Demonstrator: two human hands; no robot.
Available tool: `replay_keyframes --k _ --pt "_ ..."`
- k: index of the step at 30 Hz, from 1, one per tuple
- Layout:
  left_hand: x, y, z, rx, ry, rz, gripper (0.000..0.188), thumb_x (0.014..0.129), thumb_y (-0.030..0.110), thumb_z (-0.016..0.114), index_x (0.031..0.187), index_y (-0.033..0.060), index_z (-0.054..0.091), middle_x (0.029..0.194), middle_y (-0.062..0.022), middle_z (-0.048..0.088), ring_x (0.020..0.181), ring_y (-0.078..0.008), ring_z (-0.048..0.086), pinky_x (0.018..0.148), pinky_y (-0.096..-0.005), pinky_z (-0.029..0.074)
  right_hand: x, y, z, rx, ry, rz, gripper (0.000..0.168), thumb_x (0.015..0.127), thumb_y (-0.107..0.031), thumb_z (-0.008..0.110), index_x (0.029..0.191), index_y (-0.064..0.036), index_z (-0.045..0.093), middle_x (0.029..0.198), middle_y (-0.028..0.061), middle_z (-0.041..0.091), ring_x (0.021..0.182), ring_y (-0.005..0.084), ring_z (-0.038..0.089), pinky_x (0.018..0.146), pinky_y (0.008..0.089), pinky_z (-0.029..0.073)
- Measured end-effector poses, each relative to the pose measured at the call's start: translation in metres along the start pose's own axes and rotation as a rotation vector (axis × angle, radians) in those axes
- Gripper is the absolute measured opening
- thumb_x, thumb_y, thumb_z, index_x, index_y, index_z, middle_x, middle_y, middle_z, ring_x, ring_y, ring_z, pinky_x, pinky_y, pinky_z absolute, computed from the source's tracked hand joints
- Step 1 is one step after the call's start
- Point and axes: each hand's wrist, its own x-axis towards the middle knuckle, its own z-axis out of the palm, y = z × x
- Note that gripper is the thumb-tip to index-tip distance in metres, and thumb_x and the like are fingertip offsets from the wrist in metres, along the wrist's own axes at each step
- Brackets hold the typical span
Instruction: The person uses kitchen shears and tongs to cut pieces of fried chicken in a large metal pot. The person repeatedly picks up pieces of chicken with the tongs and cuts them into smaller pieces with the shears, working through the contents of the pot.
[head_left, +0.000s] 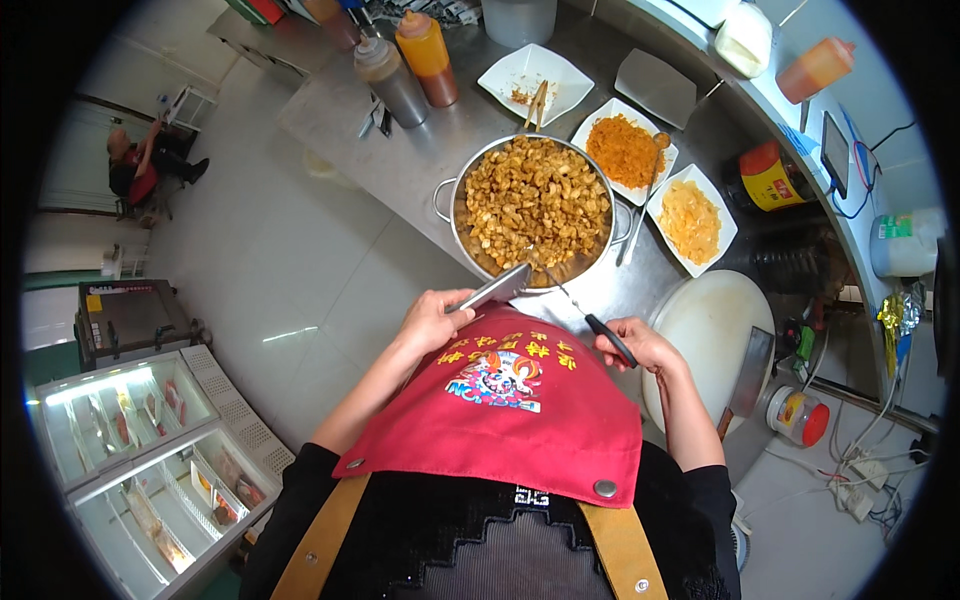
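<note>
My left hand (437, 320) grips a flat metal utensil (499, 287), possibly a spatula or scraper, tilted over the near rim of a two-handled steel pot (442, 199). The pot holds a heap of browned, diced food (536, 199). In my right hand (637, 345) is the black handle of a thin metal utensil (611, 339); its far end reaches the food at the pot's near side, beside the flat one. Its exact kind cannot be told. Right of the pot stand a white dish of orange shredded food (622, 150) and a white dish of pale yellow slices (690, 221), with a long spoon (643, 202) between.
A white dish with wooden tongs (536, 105) and squeeze bottles (427, 58) stand behind the pot. At right, a cleaver (752, 371) lies on a round cutting board (709, 315). Cables (862, 480) hang lower right. A person (139, 165) sits far left, beyond a glass-topped freezer (150, 450).
</note>
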Motion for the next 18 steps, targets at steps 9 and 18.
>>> replay_keyframes --k 9,18 --pt "-0.004 0.004 -0.015 0.571 0.432 0.202 0.051 0.090 0.021 0.071 0.139 0.0134 0.061 0.112 -0.0123 0.068 0.097 -0.0364 0.069 0.084 -0.0479 0.055 -0.004 -0.066 0.008 -1.089 0.482 -0.023 0.069 0.078 -0.066 0.076 0.092 0.001 0.070 0.086 0.0208 0.073 0.086 0.0383 0.071 0.086 0.0458 0.049" --pt "-0.004 0.002 -0.011 0.893 0.659 0.469 0.052 0.085 0.013 0.072 0.136 0.0159 0.064 0.102 -0.0049 0.061 0.090 -0.0262 0.063 0.081 -0.0405 0.052 -0.005 -0.112 0.015 -1.630 0.478 0.167 0.071 0.083 -0.068 0.065 0.117 -0.005 0.071 0.112 0.0166 0.073 0.106 0.0292 0.071 0.114 0.0460 0.034"
